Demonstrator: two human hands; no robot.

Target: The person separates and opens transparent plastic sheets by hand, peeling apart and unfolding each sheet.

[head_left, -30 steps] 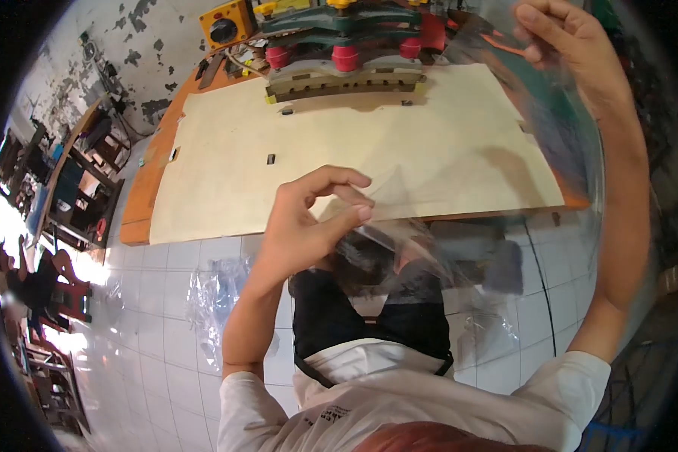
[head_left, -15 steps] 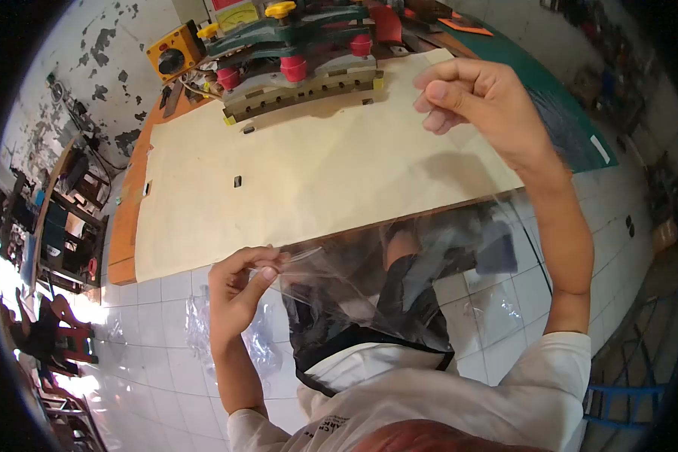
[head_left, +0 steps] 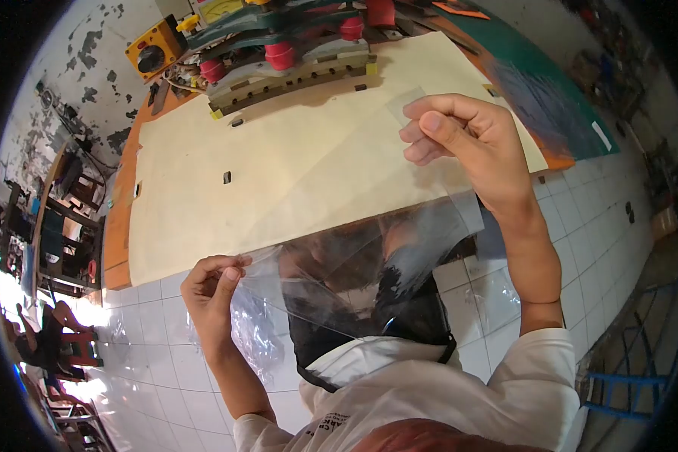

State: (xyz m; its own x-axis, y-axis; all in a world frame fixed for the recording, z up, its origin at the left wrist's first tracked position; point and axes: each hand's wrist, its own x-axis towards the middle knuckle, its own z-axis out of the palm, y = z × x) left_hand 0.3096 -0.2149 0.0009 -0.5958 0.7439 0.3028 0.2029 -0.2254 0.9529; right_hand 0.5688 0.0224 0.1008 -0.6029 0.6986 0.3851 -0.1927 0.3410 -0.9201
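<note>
A clear plastic sheet (head_left: 339, 275) stretches between my two hands, over my lap and the front edge of the table. My left hand (head_left: 217, 285) pinches its left end between thumb and fingers, just off the table's front edge. Higher up on the right, my right hand (head_left: 459, 139) grips the sheet's other end, above the cream board (head_left: 181, 196). Small dark pieces, one of them at the left middle (head_left: 227, 178), lie on the board. Behind it stands a green press (head_left: 286, 68) with red cylinders and a long metal bar.
A yellow box with a black knob (head_left: 152, 53) stands at the back left. On the right lies a green mat (head_left: 580, 113) with dark plastic sheets. Crumpled clear plastic (head_left: 258, 339) is on the tiled floor. Another person (head_left: 45, 335) sits at the far left.
My right hand has come down and left from the upper right, and my left hand has moved down and left. The plastic sheet is now spread between them. The view has shifted.
</note>
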